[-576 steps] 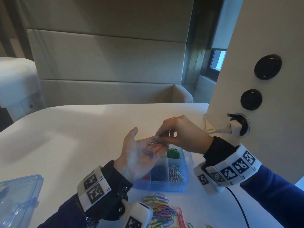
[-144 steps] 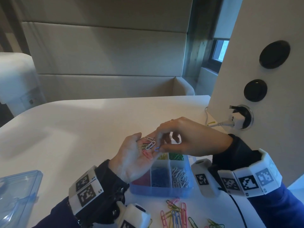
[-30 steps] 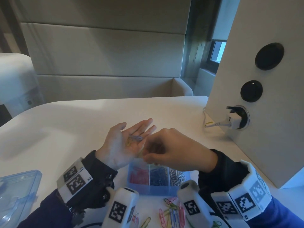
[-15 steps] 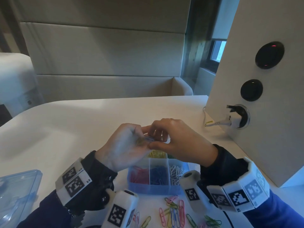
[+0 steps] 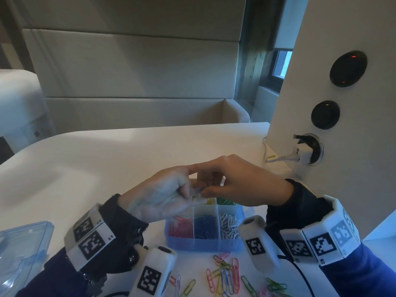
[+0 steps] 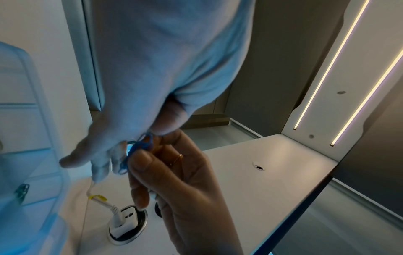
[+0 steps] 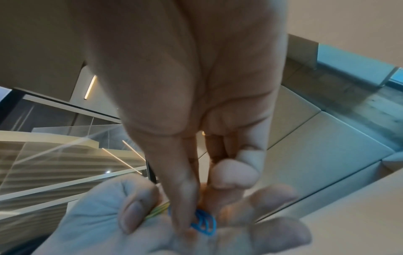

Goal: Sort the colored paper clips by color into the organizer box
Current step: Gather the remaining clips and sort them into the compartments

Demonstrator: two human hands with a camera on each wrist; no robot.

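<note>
We hold both hands together above the organizer box [image 5: 203, 243], which sits on the white table [image 5: 107, 159]. Our left hand [image 5: 162, 196] is palm up with its fingers curled inward, and its thumb presses a few yellow-green clips [image 7: 158, 211] against the fingers. Our right hand [image 5: 242, 185] reaches into that palm and pinches a small bunch of blue paper clips [image 7: 203, 222] between thumb and forefinger; in the left wrist view the same blue clips [image 6: 136, 152] sit just at the right thumb tip, touching the left fingers.

The box holds sorted clips: pink ones [image 5: 180, 229] in the near left compartment, blue ones [image 5: 205, 228] in the near middle, white ones [image 5: 230, 225] in the near right, and yellow [image 5: 210, 201] and green [image 5: 225, 201] in the far row, partly hidden under our hands. A loose pile of mixed clips [image 5: 227, 275] lies on the table just in front of the box, between our wrists.

A clear blue lid [image 5: 21, 254] rests at the left edge of the table. A white plug [image 5: 300, 154] sits in the socket of the panel at our right.
</note>
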